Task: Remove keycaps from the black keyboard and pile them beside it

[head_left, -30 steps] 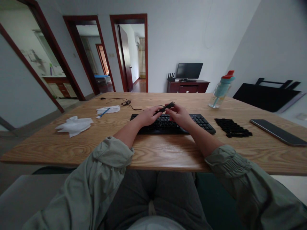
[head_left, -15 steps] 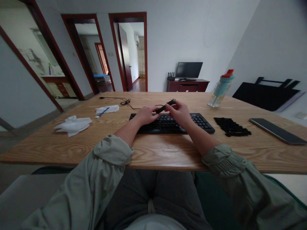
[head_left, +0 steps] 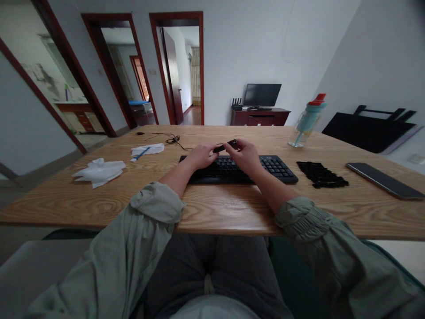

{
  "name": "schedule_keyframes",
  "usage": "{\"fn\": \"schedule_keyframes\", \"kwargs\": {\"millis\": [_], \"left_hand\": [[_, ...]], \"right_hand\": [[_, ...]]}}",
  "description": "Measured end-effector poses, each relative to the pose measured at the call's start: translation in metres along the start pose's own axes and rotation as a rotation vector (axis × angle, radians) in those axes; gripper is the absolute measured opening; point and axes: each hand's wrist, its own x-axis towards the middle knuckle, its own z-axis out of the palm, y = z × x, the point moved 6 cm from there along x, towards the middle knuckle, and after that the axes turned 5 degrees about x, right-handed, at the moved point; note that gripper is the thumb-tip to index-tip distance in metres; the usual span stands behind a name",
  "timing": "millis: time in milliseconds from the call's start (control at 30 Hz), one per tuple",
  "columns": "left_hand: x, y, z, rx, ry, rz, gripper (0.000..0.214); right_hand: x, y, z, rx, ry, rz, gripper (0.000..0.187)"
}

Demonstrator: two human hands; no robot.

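Observation:
Both hands hold a long black keycap [head_left: 220,149], shaped like a space bar, above the keyboard. My left hand [head_left: 202,157] grips its left end between thumb and fingers. At the other end, my right hand [head_left: 246,157] pinches it, with the tip poking out past the fingers. Beneath them lies a black keyboard [head_left: 278,169], flat on the table, its middle partly covered by my hands. Small black keycaps [head_left: 320,174] are laid close together to the right of the keyboard.
On the wooden table [head_left: 219,208] are a crumpled white tissue [head_left: 99,172], a folded tissue [head_left: 154,149] with a thin blue stick [head_left: 141,153], and a coiled black cable [head_left: 173,140]. A water bottle [head_left: 306,122] stands at the back right; a dark flat device [head_left: 381,179] lies at the right.
The keycap has turned between my fingers and looks shorter and flatter now. My right hand has shifted slightly, and the whole view has moved a little.

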Motion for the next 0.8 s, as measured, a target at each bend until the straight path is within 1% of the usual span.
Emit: {"fn": "schedule_keyframes", "kwargs": {"millis": [100,433,667,800], "left_hand": [[0.001,-0.001,0.000,-0.002,0.012,0.011,0.039],[0.002,0.000,0.003,-0.015,-0.006,0.033,0.034],[0.004,0.003,0.006,-0.024,0.060,0.092,0.033],[0.004,0.002,0.007,0.012,0.087,0.095,0.030]], "right_hand": [[0.000,-0.002,0.001,0.004,0.005,-0.014,0.039],[0.001,-0.004,0.003,0.011,0.006,-0.028,0.042],[-0.002,-0.012,0.001,0.018,0.010,-0.062,0.039],[-0.004,-0.012,0.002,0.037,0.001,-0.065,0.039]]}}
